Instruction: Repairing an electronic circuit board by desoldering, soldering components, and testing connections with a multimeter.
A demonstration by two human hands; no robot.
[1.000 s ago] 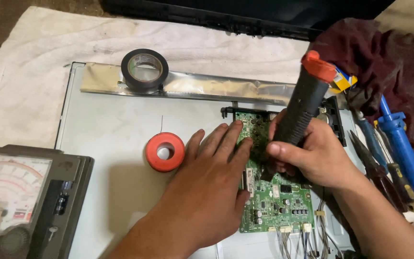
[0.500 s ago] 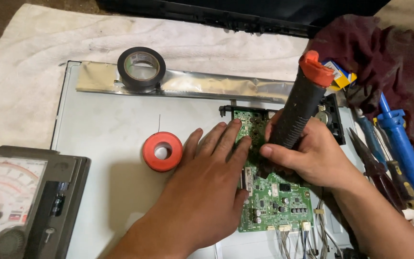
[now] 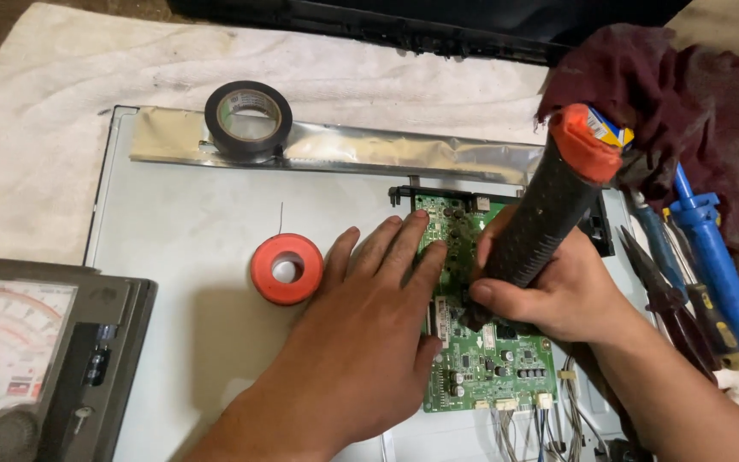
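A green circuit board [image 3: 485, 368] lies on a pale grey metal panel [image 3: 190, 214]. My left hand [image 3: 369, 316] rests flat, fingers spread, with its fingertips on the board's upper left part. My right hand [image 3: 558, 287] grips a black textured tool handle with an orange cap [image 3: 549, 201], held nearly upright and tilted right; its tip, hidden by my fingers, points down at the board. An orange reel [image 3: 286, 269] sits just left of my left hand.
A black tape roll [image 3: 248, 118] sits on a foil strip [image 3: 421, 154] at the panel's far edge. An analog meter [image 3: 27, 359] is at lower left. Blue-handled tools [image 3: 716, 257], pliers [image 3: 665, 295] and a dark red cloth [image 3: 703, 111] lie right. Wires [image 3: 523, 428] leave the board's near edge.
Both hands and the tool stay on the board; the tool handle has tilted slightly. The view has shifted a little.
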